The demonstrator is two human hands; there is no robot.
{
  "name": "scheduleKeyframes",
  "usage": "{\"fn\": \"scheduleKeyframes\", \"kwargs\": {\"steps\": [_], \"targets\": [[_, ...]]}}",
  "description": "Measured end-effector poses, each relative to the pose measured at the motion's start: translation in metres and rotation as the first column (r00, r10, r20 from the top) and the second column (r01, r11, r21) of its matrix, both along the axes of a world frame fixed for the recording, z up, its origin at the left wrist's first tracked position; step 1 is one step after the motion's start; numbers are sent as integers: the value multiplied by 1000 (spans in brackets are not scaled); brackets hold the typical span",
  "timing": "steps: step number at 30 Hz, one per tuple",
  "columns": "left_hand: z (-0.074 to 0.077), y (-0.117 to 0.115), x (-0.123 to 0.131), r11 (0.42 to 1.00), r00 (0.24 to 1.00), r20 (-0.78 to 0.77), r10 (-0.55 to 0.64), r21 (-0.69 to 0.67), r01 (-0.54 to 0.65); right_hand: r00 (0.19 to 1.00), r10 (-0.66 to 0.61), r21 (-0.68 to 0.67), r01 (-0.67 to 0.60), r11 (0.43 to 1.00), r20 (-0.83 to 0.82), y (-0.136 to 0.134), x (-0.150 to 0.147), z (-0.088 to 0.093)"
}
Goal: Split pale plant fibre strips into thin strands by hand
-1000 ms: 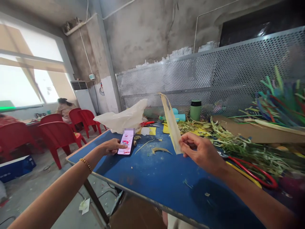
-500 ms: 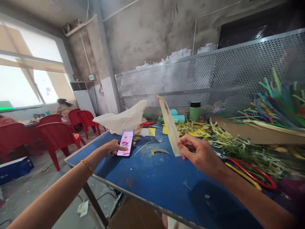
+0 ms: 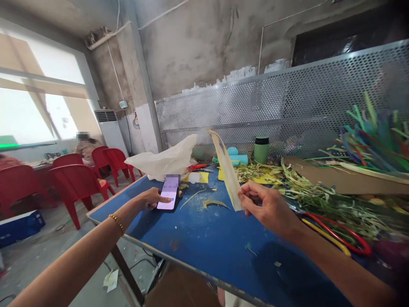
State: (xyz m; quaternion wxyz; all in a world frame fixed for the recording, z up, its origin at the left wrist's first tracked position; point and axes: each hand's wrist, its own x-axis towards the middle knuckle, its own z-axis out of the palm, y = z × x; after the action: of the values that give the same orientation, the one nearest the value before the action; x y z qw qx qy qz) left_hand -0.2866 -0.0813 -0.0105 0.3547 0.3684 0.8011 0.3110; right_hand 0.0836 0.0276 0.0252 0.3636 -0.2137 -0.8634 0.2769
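Observation:
My left hand [image 3: 151, 197] is at the phone [image 3: 166, 192], one finger stretched onto the lower part of the lit screen and the other fingers partly curled. The phone stands tilted back on the blue table [image 3: 194, 238], its display showing large digits and a small blue button. Between the thumb and fingers of my right hand [image 3: 263, 202] is the lower end of a long, pale dried husk strip [image 3: 227, 168], held upright and folded over at the top. A curved dry scrap [image 3: 214, 204] and a thin stem [image 3: 193, 197] lie between my hands.
Red-handled scissors [image 3: 340, 232] and a yellow-handled tool [image 3: 326, 236] lie right, beside heaped green plant strips [image 3: 338, 209]. Behind are a white plastic bag [image 3: 166, 157], a green jar [image 3: 261, 150] and a perforated metal panel [image 3: 223, 117]. Red chairs [image 3: 76, 185] and a seated person are left.
The phone screen has switched from a colourful picture page to one with large digits and a blue button. Both hands and the husk strip have barely moved.

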Motion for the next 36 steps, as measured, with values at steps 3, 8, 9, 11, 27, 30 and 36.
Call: {"fn": "scheduleKeyframes", "kwargs": {"steps": [3,8,9,11,27,30,36], "targets": [[2,-2,2,1000,1000,15,0,9,0,1000,-5,1,5,1000,-4,0,0,1],[15,-11,-1,998,997,54,-62,29,61,1000,-19,-10,19,1000,-7,0,1,3],[19,-13,1,999,999,1,-42,27,42,1000,-23,-13,23,1000,-9,0,1,3],[25,-15,12,997,976,-208,63,67,-50,999,-31,-18,30,999,-18,0,1,4],[26,126,262,611,970,-95,-226,761,217,915,-381,-161,360,919,-129,52,12,4],[20,137,262,583,978,-57,-202,795,167,913,-380,-166,356,920,-146,56,12,3],[11,138,249,575,976,-49,-213,801,166,936,-337,-183,316,931,-100,62,8,-8]]}}
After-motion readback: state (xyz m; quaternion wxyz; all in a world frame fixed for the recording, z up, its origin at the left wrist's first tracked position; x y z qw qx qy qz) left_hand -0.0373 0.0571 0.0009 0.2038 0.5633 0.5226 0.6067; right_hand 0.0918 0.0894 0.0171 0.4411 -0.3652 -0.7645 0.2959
